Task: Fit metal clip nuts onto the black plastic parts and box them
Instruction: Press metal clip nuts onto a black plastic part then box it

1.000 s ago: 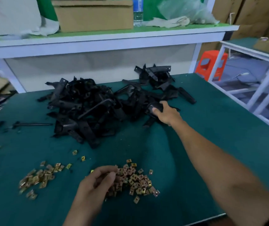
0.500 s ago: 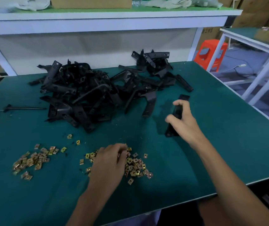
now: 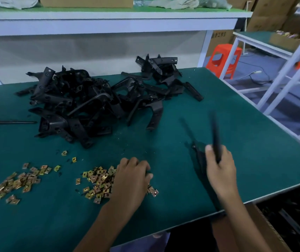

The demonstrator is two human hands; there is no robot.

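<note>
The right hand [image 3: 220,168] is now holding one black part [image 3: 215,135] clear of the heap. A second ago it was lifting the part out of the pile of black parts [image 3: 83,104], and it has since carried it back toward the near edge of the table [image 3: 236,110]. Its fingers are wrapping round the lower end, while the long end is pointing up and away, smeared by motion. The left hand [image 3: 131,177] has dropped from just above the clip nuts [image 3: 98,184] onto them. Its curled fingers are covering the right side of that heap, and I cannot tell whether a nut is pinched under them. The two hands are working well apart. I judge that part and nut are both being fetched and the fitting itself is not yet begun.

The held part is looking like a slim, stiff strip of matt black plastic. The others in the pile are lying tangled, angled brackets with screw holes. The nuts are small, flat, squarish pieces of shiny, brassy metal, each with a hole in the middle. A second scatter of nuts [image 3: 18,182] is lying further left. A dull green mat is covering the table. A cardboard box [image 3: 265,226] is standing below the table's near right corner, seemingly with dark pieces in it.
</note>
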